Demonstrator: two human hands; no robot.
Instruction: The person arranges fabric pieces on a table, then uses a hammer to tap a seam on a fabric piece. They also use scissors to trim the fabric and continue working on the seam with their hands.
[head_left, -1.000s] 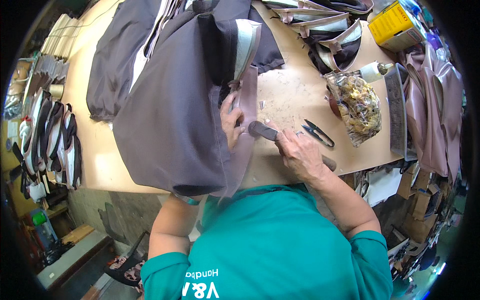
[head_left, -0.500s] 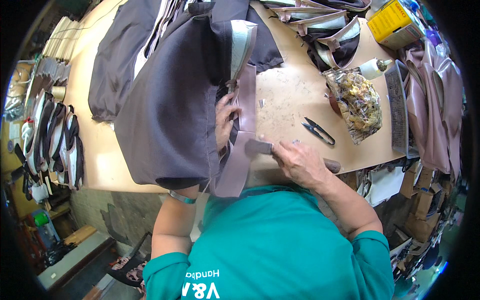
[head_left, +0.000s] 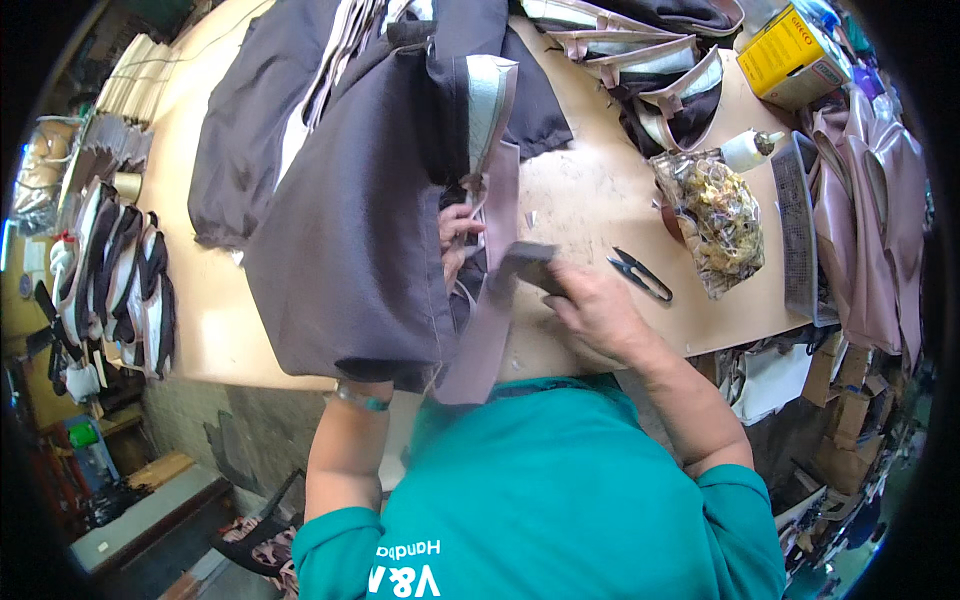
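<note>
A dark brown fabric bag piece (head_left: 350, 220) with a pink strip (head_left: 485, 340) along its right edge stands over the near part of the table. My left forearm goes up under the fabric. My left hand (head_left: 460, 238) shows at the opening, its fingers apart and resting against the inner side of the pink strip; the palm is hidden. My right hand (head_left: 600, 305) is closed round a hammer, whose dark, motion-blurred head (head_left: 528, 264) is over the pink strip. The fist hides the handle. Thread snips (head_left: 640, 275) lie to the right of this hand.
A crumpled clear bag of scraps (head_left: 715, 220), a white bottle (head_left: 750, 147), a grey plastic basket (head_left: 797, 230) and a yellow tin (head_left: 795, 60) stand at the right. More bag pieces (head_left: 660, 70) lie at the back. The table's near edge (head_left: 270, 378) runs before me.
My right hand has raised the hammer and moved it slightly away from me. The bag piece has shifted a little to the right, and my left hand stays at its opening.
</note>
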